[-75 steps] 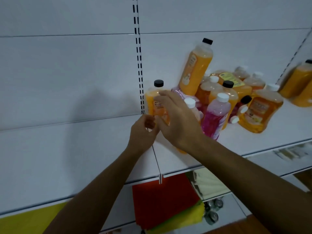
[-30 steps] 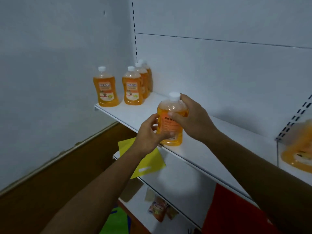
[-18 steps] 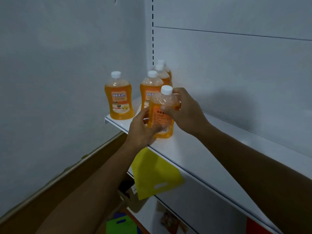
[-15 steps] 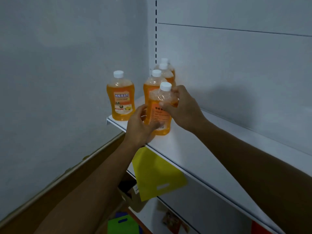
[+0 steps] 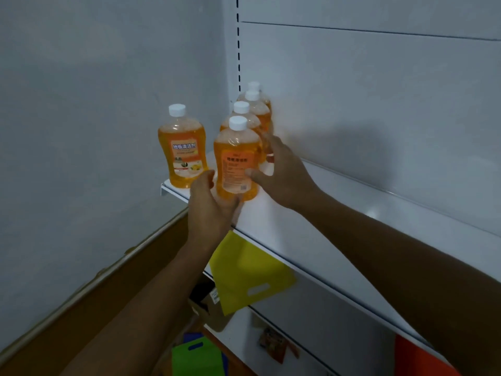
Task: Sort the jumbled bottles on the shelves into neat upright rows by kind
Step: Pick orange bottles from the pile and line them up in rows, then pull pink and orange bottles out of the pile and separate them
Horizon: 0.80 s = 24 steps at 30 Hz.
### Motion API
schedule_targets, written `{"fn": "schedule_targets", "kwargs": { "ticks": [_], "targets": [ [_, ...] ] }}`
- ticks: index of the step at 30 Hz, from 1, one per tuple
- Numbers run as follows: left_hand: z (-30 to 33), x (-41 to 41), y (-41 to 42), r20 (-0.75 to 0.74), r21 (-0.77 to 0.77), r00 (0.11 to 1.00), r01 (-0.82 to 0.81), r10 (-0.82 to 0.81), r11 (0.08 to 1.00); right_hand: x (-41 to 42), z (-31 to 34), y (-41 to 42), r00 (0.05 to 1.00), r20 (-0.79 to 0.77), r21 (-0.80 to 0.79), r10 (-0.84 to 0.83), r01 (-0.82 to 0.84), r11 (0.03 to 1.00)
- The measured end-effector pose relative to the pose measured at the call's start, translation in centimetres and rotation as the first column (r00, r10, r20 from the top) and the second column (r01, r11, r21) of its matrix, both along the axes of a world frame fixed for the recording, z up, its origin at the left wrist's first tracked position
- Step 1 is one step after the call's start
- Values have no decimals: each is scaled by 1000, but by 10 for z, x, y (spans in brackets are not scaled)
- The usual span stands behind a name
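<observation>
1. An orange bottle (image 5: pixel 236 161) with a white cap is stood upright on the white shelf (image 5: pixel 311 234), at the front of a line of like bottles (image 5: pixel 253 115) that runs back towards the corner; a further like bottle (image 5: pixel 182 150) stands apart at the shelf's left end
2. The bottle is gripped low by the left hand (image 5: pixel 210 210), the fingers curled round its base; the right hand (image 5: pixel 282 172) is laid beside it, thumb on the label and fingers slack, so little or no grasp is judged there
3. This kind is judged nearly sorted; the bottle's back label faces out, and a turn may be wanted
4. Whatever jumble is left cannot be judged, no other bottles being in view
5. The rear bottles are largely hidden behind the front ones, and the lower shelves are dim, with only coloured bags (image 5: pixel 249 275) made out
</observation>
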<state>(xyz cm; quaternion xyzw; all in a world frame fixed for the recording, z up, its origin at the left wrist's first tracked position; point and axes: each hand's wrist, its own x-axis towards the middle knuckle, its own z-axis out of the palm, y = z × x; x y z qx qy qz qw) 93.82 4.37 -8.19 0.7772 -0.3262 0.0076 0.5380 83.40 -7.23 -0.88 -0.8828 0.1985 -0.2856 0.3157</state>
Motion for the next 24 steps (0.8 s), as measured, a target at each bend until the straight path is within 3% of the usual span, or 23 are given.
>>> {"fn": "schedule_targets", "kwargs": {
  "ticks": [4, 7, 11, 17, 24],
  "targets": [
    [-8, -37, 20, 66, 41, 998, -9, 6, 999, -47, -2, -1, 987, -78, 21, -144, 146, 989],
    [-5, -76, 16, 151, 68, 977, 139, -147, 988, -97, -2, -1, 969, -147, -4, -201, 202, 979],
    [1, -149, -12, 123, 227, 914, 354, -387, 907, -191, -8, 1, 907, -270, -69, -324, 318, 946],
    [3, -291, -67, 224, 521, 673, 529, -705, 670, -354, -7, 12, 774, -339, -134, -535, 523, 841],
    [2, -425, -101, 197, 595, 402, 676, -894, 435, -492, 7, 40, 613, -230, -265, -756, 708, 655]
  ]
}}
